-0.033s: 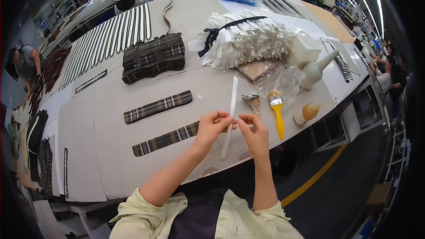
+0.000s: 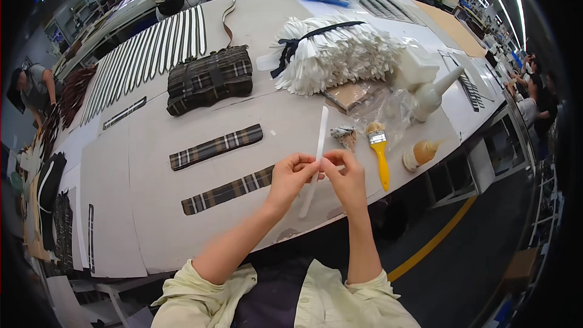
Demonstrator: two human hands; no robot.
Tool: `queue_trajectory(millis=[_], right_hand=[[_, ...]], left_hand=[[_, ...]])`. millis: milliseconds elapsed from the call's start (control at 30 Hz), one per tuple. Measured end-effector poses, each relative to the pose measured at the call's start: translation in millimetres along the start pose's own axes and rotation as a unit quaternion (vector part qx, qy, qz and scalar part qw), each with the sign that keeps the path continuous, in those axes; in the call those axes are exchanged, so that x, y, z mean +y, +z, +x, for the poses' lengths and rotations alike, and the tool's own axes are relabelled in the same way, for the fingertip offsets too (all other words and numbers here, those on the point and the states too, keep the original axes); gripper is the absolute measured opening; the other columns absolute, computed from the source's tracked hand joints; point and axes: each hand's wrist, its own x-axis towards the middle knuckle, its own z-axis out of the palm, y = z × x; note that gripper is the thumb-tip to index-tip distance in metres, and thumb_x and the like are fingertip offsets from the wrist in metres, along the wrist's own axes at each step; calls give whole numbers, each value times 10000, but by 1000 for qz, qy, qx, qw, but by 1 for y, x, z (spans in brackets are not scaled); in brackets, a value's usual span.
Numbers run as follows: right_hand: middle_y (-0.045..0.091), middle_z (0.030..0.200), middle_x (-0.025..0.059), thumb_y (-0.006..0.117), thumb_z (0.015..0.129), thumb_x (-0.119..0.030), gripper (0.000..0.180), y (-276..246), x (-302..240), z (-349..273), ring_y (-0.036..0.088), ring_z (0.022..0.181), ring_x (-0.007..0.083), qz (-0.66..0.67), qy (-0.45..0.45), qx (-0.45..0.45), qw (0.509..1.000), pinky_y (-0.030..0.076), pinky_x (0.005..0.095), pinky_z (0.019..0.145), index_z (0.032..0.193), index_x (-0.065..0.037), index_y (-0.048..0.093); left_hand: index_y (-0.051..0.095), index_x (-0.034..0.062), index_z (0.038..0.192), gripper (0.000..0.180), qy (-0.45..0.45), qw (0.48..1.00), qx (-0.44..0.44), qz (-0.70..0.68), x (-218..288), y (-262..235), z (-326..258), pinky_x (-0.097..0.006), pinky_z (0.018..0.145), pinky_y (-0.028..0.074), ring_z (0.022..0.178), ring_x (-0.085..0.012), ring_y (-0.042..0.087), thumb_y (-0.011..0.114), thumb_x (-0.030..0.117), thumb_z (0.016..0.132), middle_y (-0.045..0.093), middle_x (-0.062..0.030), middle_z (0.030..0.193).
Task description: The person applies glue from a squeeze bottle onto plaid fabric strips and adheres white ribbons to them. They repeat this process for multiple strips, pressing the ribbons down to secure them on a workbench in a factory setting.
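Observation:
A narrow white strip (image 2: pixel 321 135) is held near its middle, tilted slightly, above the table's near side. My left hand (image 2: pixel 293 176) pinches it between thumb and fingers. My right hand (image 2: pixel 344 173) meets it from the right, its thumb and forefinger pressed at the strip beside the left fingertips. Left of my hands lie two plaid strips, an upper one (image 2: pixel 217 146) and a lower one (image 2: pixel 225 191) whose right end is hidden behind my left hand. A yellow-handled brush (image 2: pixel 379 155) lies to the right, with a crumpled scrap (image 2: pixel 344 136) nearer my right hand.
Beyond are a tied plaid bundle (image 2: pixel 211 79) and a large tied bundle of white strips (image 2: pixel 340 54). A squeeze bottle (image 2: pixel 432 98), a small amber bottle (image 2: pixel 420 155) and clear plastic (image 2: pixel 388 109) stand or lie right. Striped pieces (image 2: pixel 149 54) lie far left. Other people work around.
My right hand has shifted slightly left, its fingertips closing against the strip beside my left fingers. The strip's lower end has swung a little left.

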Motion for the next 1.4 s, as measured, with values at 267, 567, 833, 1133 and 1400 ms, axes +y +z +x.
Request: queue_trajectory(millis=[267,567,833,1133,1400], right_hand=[[651,784,62,674,855,-112,144,8,1,12,619,698,116,-19,-40,-102,994,499,261,616,907,20,653],[646,738,79,636,884,-117,182,2,13,7,593,668,111,-31,8,-125,992,475,271,608,940,56,642],[652,779,89,619,891,-124,180,5,15,9,602,680,134,21,40,-132,990,482,283,615,963,38,649],[657,776,64,610,895,-105,154,-5,16,13,608,697,108,-50,-17,-148,988,477,250,637,950,36,639],[628,769,21,601,932,-136,178,-5,30,19,566,688,71,41,47,-145,988,466,232,617,949,37,641]], left_hand=[[658,-17,944,172,105,975,82,177,-2,-1,-21,-231,694,526,751,-89,659,682,150,908,698,-53,782],[634,-1,1041,202,36,997,35,65,-9,-16,-20,-246,712,550,809,-111,657,667,151,913,683,-55,866],[624,-11,975,172,-25,998,33,49,-9,-13,-17,-264,707,559,762,-138,676,662,145,910,676,-71,829],[629,-41,1021,190,-12,999,19,30,-5,-11,-12,-272,724,574,812,-173,703,633,121,922,700,-115,883],[629,-26,1010,171,-30,999,8,-10,-5,-10,-3,-286,729,579,818,-189,700,631,113,910,692,-127,891]])
